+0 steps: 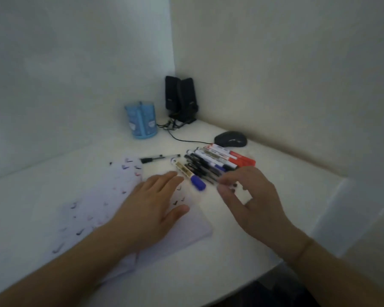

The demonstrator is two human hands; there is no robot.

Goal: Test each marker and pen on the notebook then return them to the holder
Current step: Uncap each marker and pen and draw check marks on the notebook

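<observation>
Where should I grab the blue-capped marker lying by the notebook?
Probably pinch the blue-capped marker across its white barrel, from above. It lies flat, apart from the pile, cap toward you, with both long sides clear.

blue holder (pixel 141 120), red markers (pixel 239 159)
</observation>
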